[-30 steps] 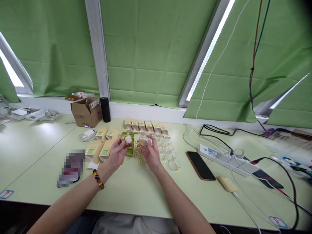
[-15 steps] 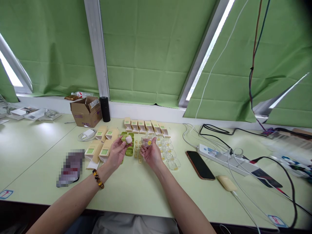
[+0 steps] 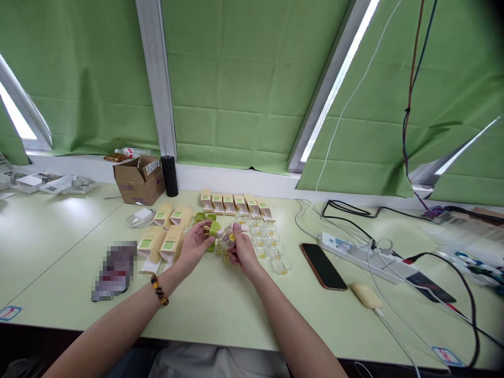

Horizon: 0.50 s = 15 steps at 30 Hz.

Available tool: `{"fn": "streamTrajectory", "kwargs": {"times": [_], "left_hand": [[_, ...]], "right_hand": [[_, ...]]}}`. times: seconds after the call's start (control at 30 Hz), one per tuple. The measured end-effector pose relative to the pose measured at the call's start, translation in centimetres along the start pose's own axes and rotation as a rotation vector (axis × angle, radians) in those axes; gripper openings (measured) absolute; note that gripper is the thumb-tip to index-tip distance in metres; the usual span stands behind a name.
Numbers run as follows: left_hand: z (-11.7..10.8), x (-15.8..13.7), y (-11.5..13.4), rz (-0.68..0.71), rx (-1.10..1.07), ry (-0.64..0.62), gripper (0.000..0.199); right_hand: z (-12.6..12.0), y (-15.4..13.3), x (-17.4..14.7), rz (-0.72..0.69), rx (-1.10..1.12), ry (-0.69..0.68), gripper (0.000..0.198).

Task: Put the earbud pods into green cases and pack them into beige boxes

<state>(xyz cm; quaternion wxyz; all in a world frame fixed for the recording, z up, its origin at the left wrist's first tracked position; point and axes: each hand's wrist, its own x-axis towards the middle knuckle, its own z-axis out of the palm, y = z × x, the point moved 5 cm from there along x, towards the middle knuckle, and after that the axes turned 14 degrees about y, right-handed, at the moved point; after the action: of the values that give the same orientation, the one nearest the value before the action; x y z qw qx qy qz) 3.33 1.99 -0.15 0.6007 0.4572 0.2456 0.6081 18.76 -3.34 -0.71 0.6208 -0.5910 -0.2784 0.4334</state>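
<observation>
Green case [image 3: 214, 228] sits pinched in the fingertips of the left hand [image 3: 196, 245], raised off the table [image 3: 220, 310] and tilted toward the right hand [image 3: 241, 247]. The right hand is curled closed around a small clear box [image 3: 229, 239] with a yellow mark, held just beside the case so the two nearly touch between the hands.

To do this step well, it seems best to:
- Keep both items level and square to each other before bringing them together.
- Hold the clear box by its sides, leaving its facing side unobstructed.
- Work above the bare table nearer the body, clear of the rows of clear boxes [image 3: 271, 247] just beyond the right hand and the tan cartons [image 3: 161, 242] just outside the left hand.
</observation>
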Motion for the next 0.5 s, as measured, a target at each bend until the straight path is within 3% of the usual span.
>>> {"fn": "streamTrajectory", "kwargs": {"times": [0.2, 0.5], "left_hand": [[0.45, -0.39, 0.28, 0.010, 0.042, -0.044, 0.048], [0.60, -0.69, 0.57, 0.033, 0.073, -0.071, 0.049]], "right_hand": [[0.14, -0.09, -0.04, -0.045, -0.005, -0.007, 0.072], [0.14, 0.06, -0.27, 0.037, 0.004, -0.030, 0.073]]}}
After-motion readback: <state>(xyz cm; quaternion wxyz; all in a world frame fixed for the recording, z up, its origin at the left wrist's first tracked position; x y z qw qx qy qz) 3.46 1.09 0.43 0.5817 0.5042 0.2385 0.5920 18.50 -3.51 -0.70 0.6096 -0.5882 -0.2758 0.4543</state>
